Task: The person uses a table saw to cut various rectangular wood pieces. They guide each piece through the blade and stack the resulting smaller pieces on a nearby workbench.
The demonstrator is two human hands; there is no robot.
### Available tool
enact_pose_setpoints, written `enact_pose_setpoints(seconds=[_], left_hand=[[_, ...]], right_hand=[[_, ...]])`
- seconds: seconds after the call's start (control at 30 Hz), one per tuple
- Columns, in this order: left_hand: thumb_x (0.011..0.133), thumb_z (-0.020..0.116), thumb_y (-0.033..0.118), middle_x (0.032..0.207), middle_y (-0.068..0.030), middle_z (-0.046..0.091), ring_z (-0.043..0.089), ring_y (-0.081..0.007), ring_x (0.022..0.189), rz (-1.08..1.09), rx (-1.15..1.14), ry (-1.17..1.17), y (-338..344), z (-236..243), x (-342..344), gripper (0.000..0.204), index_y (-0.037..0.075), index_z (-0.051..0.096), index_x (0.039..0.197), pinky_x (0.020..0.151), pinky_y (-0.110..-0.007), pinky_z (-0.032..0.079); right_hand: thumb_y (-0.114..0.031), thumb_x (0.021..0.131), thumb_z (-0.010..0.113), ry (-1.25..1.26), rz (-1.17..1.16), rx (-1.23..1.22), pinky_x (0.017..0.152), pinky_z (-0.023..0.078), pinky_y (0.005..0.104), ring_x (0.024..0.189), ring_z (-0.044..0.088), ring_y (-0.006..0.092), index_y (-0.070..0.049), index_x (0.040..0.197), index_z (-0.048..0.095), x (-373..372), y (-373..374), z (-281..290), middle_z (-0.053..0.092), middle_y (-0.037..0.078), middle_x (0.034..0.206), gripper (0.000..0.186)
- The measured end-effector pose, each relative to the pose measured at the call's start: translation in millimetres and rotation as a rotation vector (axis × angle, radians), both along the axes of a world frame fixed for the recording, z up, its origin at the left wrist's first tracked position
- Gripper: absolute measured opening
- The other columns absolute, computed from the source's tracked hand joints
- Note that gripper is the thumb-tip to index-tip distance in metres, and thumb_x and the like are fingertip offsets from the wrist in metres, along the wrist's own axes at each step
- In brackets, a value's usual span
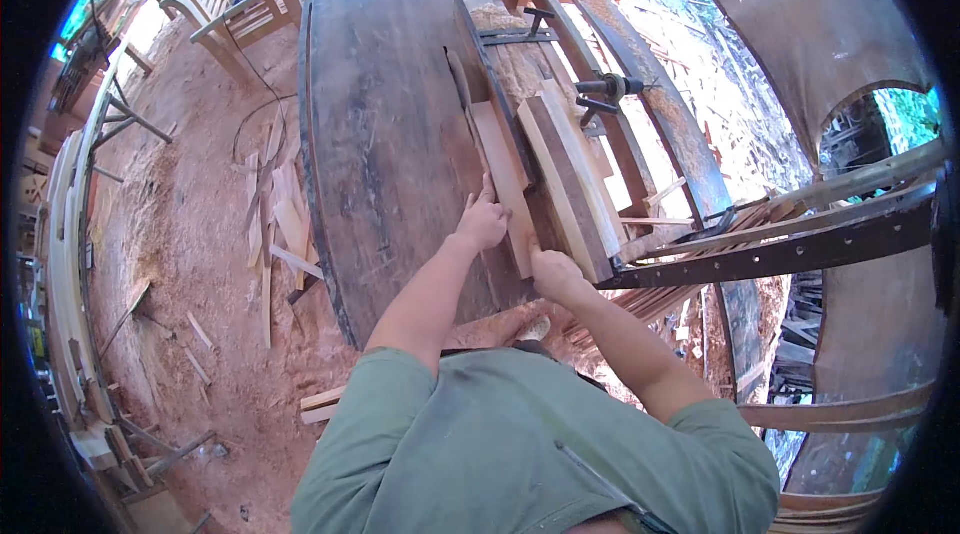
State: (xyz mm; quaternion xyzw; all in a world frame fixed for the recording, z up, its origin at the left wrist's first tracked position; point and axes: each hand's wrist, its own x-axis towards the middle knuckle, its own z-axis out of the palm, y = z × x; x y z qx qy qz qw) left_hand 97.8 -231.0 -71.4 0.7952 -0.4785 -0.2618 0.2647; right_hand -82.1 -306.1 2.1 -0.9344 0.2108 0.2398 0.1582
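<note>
Along the near right part of the dark tabletop [385, 134], a pale wooden plank [503, 174] is lying lengthwise beside a dark strip [487, 69]. The left hand [484, 222] is touching its left side, index finger pointing far, other fingers curling. At the plank's near end the right hand [560, 277] is resting, fingers bending inward; whether either hand is gripping, I cannot tell. Striped timber [572, 174] is lying just right.

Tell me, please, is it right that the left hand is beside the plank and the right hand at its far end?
Not quite: in the head view the left hand is beside the plank, but the right hand is at its near end.
</note>
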Motion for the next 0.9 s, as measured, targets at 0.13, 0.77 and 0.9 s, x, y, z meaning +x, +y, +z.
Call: enact_pose_setpoints(seconds=[0.13,0.77,0.9], left_hand=[[0.097,0.044,0.029,0.157,-0.0306,0.011,0.019,-0.0328,0.148,0.035,0.063,-0.016,-6,4,7,0.038,0.004,0.072,0.107,0.117,-0.057,0.020],[0.093,0.057,0.023,0.150,-0.0334,0.029,0.037,-0.0461,0.136,0.138,-0.289,-0.107,31,-13,-65,0.037,-0.012,0.067,0.093,0.111,-0.058,0.031],[0.096,0.055,0.025,0.150,-0.0338,0.029,0.034,-0.0460,0.138,0.132,-0.312,-0.104,27,-15,-52,0.037,-0.009,0.068,0.090,0.111,-0.059,0.031]], right_hand=[[-0.003,0.086,0.049,-0.004,-0.053,0.003,0.077,0.055,0.0493,0.090,0.068,0.0416,0.010,0.148,0.012,8,-4,-8,0.068,0.029,0.094,0.074],[-0.012,0.085,0.061,-0.038,-0.042,-0.003,0.082,0.054,0.0481,0.091,0.067,0.0410,0.007,0.151,0.008,56,-24,-10,0.067,0.028,0.092,0.086],[-0.013,0.088,0.059,-0.038,-0.028,-0.026,0.084,0.053,0.0483,0.093,0.067,0.0405,0.006,0.151,0.010,69,-30,-8,0.067,0.028,0.095,0.083]])
